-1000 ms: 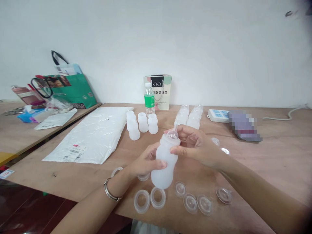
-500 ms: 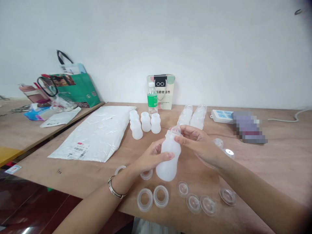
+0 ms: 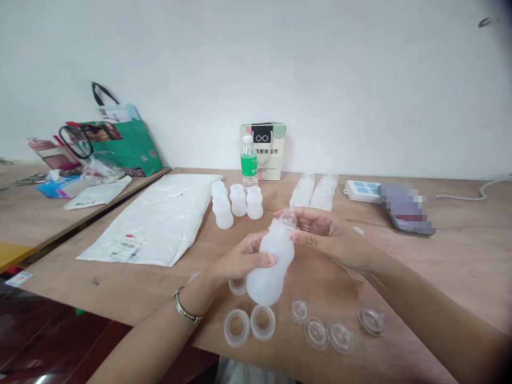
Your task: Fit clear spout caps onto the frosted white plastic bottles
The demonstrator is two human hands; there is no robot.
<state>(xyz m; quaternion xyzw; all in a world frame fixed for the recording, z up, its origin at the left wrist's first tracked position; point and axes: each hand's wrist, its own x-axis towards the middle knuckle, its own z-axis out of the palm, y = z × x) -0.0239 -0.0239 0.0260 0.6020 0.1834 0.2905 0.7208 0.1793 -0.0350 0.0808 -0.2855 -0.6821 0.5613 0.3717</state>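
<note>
My left hand (image 3: 248,258) is wrapped round the body of a frosted white baby bottle (image 3: 269,274), which tilts to the right over the table. At the bottle's mouth sits a clear bottle nipple (image 3: 288,217), pinched between the thumb and fingers of my right hand (image 3: 320,229). Whether the nipple is seated in the neck, I cannot tell. Below the bottle lie several translucent collar rings (image 3: 263,322). Several clear nipples with wide flanges (image 3: 316,333) rest on the table to their right.
Several frosted bottles (image 3: 222,205) stand beyond my left hand, near a water bottle (image 3: 249,165) and a paper bag (image 3: 276,149). Clear stacked covers (image 3: 323,192) lie behind my right hand. A white mailing bag (image 3: 152,218) is left; a power strip (image 3: 362,190) and phone (image 3: 406,208) are right.
The baby bottle has tilted more, its base swinging left and slightly down. Both hands stay on the bottle and nipple, and my right hand has shifted a little to the right.
</note>
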